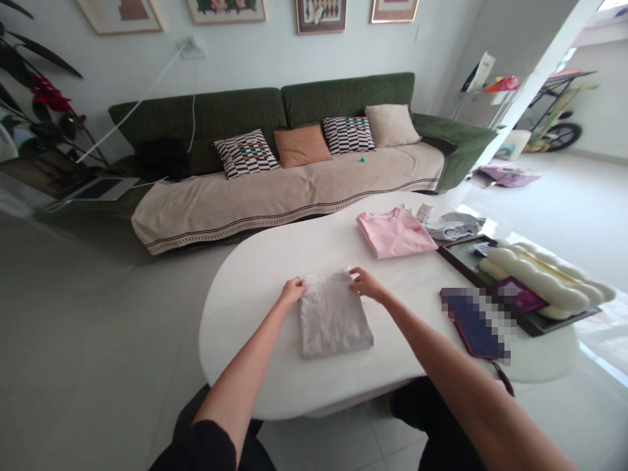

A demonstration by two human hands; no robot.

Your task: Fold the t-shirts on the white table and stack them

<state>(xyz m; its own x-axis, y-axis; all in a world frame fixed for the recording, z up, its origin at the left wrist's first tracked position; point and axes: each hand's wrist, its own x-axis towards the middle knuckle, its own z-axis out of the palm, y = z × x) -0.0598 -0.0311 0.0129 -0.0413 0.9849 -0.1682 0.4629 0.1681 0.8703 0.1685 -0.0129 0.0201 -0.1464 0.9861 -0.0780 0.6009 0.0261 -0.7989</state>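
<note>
A light grey garment (335, 319), folded into a neat rectangle, lies flat on the white oval table (255, 275) in front of me. My left hand (294, 290) pinches its far left corner between thumb and fingers. At the far right corner my right hand (366, 284) has its fingers closed on the cloth. What kind of garment it is cannot be made out. Beyond my right hand lies a pink T-shirt (395, 231), also folded, with its collar facing away from me.
To the right, a dark tray (464, 267) holds a cream, puffy tissue box cover (549, 278). Near it lie a dark blue pouch (473, 324), partly blurred out, and crumpled plastic packaging (454, 226). Behind the table stands a green sofa (235, 111) with several cushions.
</note>
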